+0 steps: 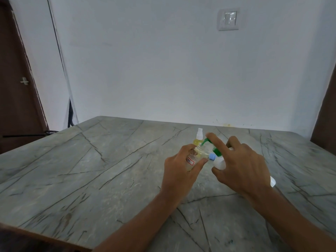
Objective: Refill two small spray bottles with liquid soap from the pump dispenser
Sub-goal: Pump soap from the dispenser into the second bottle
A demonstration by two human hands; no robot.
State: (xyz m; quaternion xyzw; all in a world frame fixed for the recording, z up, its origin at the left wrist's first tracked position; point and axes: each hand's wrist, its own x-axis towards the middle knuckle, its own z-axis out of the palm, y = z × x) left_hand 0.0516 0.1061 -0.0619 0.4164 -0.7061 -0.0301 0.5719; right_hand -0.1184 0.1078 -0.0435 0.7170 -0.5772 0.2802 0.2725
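My left hand [179,169] grips a small clear spray bottle [193,158] with a red-bordered label, its neck open and tilted toward the green pump spout. My right hand [241,166] wraps round the white pump dispenser [219,163], and its forefinger presses on the green pump head [209,140]. The spout points at the open neck of the held bottle. A second small spray bottle [198,138], with yellowish liquid and a white spray cap, stands upright just behind. A small blue cap [212,157] shows between my hands.
The grey veined stone table [91,170] reaches to a white wall. A dark brown door [16,88] stands at the far left, dark wood at the right edge, and a wall switch [228,19] up on the wall.
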